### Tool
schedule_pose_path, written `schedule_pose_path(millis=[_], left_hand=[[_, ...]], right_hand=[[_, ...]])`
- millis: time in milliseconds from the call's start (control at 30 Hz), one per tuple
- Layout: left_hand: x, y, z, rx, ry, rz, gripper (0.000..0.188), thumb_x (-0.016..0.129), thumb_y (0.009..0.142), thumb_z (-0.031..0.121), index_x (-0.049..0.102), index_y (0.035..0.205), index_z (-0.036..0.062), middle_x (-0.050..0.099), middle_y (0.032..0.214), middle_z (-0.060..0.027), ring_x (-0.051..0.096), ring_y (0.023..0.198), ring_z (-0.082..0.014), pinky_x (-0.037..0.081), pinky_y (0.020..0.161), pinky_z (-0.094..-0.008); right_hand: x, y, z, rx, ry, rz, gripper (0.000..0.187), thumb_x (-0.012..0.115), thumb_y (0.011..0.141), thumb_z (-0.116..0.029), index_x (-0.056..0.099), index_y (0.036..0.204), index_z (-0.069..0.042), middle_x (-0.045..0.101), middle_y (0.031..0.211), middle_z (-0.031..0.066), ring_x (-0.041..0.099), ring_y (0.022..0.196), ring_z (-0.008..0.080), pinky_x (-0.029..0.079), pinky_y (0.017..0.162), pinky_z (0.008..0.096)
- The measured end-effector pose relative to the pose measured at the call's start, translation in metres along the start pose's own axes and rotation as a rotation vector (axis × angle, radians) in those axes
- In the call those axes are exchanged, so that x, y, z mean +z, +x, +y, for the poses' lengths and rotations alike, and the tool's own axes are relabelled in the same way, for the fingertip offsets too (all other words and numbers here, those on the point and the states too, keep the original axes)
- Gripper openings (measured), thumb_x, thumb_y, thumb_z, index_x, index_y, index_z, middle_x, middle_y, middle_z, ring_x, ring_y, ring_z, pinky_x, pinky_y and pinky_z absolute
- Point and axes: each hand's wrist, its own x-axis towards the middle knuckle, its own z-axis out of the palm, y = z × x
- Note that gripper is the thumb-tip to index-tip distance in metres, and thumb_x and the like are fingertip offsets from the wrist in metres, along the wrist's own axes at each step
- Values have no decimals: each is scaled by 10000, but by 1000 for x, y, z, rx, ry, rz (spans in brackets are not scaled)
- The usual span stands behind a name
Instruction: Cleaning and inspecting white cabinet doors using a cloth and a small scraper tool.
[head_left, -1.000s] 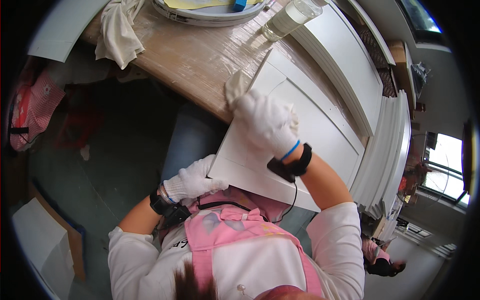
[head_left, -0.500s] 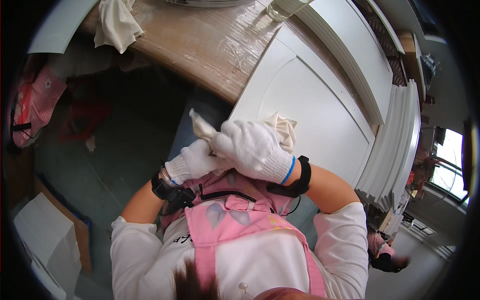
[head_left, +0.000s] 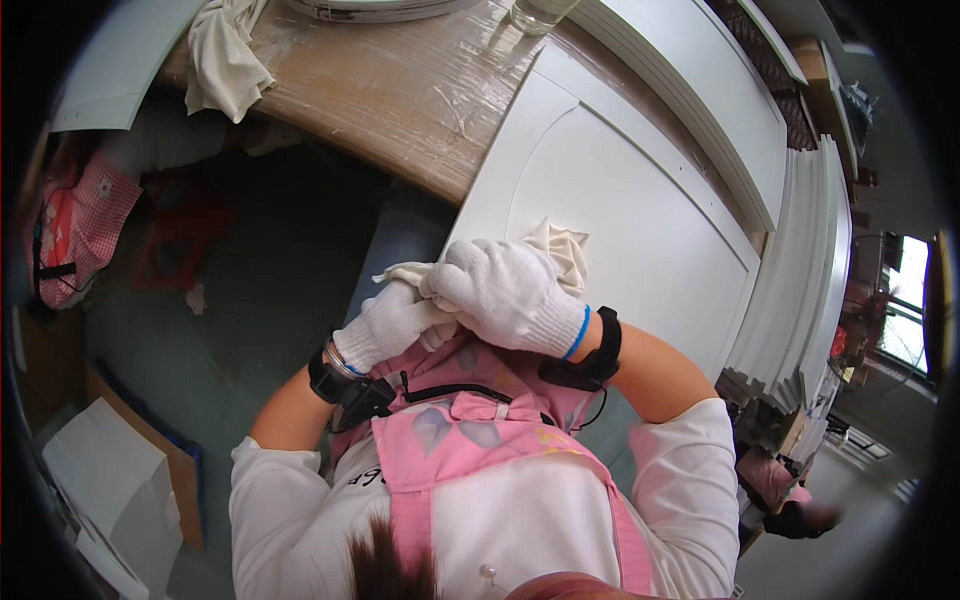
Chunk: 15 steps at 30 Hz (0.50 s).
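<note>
In white knit gloves, my left hand (head_left: 385,325) and my right hand (head_left: 500,295) are closed together in front of my pink apron. Both grip a cream cloth (head_left: 405,271), whose short end sticks out leftward above the left glove. The right hand lies over the cloth, with its fingers curled. Beyond the right glove shows a crumpled cream bunch of cloth (head_left: 560,255), over the white door panel (head_left: 640,215). Whether it belongs to the same cloth is hidden by the hand.
A plastic-covered table (head_left: 400,100) carries the panel, a clear glass container (head_left: 540,14) and another draped cloth (head_left: 228,62). Stacked white panels (head_left: 690,90) stand at the right. White sheets (head_left: 120,470) lean at the lower left. Another person's pink checked garment (head_left: 98,205) shows at the far left.
The cloth's free end, upright before, now lies lower and points left. My hands stay together, with the left fingers shifted slightly beneath the right. The whole view has moved a little.
</note>
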Motion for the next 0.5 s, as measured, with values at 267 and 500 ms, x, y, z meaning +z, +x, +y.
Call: schedule_pose_path(millis=[267, 500], left_hand=[[2, 2, 7, -94, -159, -37, 353, 542, 1021, 318, 551, 1139, -15, 610, 691, -19, 587, 560, -76, 505, 501, -228], [-2, -1, 13, -187, 51, -1, 315, 541, 1014, 318, 574, 1083, 12, 581, 632, -34, 540, 493, -95, 455, 474, -261]], right_hand=[[-50, 49, 163, 558, -285, 610, 110, 613, 931, -198, 628, 954, -92, 631, 909, 140, 610, 712, 359, 506, 646, 473], [-9, 15, 7, 112, 28, 45, 99, 634, 862, -193, 667, 921, -120, 626, 896, 129, 678, 813, 316, 540, 687, 452]])
